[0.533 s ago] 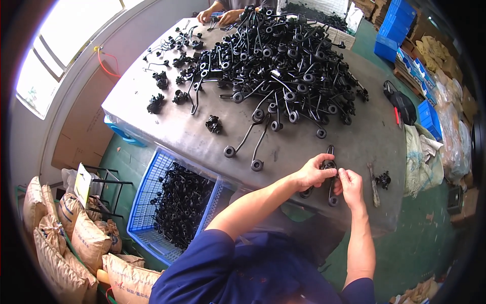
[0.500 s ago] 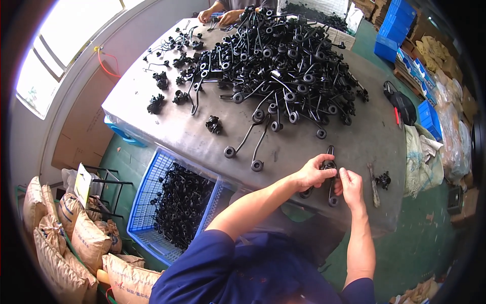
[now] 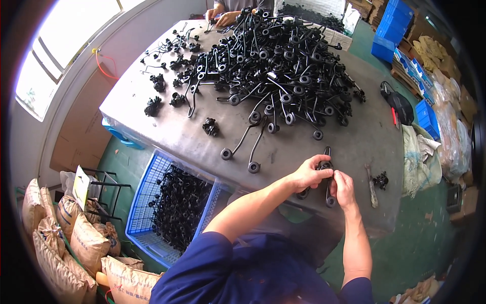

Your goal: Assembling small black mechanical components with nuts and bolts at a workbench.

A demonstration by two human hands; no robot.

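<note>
One black part [image 3: 326, 165], nearside of the heap [image 3: 273, 71], is pinched in the left grip [image 3: 309, 173]; the right grip [image 3: 343, 188] meets its side, hold unclear. A firm left and light right should help.

Black part [image 3: 324, 164] at near side of table [image 3: 291, 147], partly covered by left hand [image 3: 310, 174], grip of right hand [image 3: 345, 188] unclear, co-worker [image 3: 242, 5] beyond table cropped above

Factory workshop, heap of black parts [image 3: 283, 66] on a worktable [image 3: 354, 134], stacked blue crates [image 3: 395, 21], bulging sacks [image 3: 88, 235]
</note>
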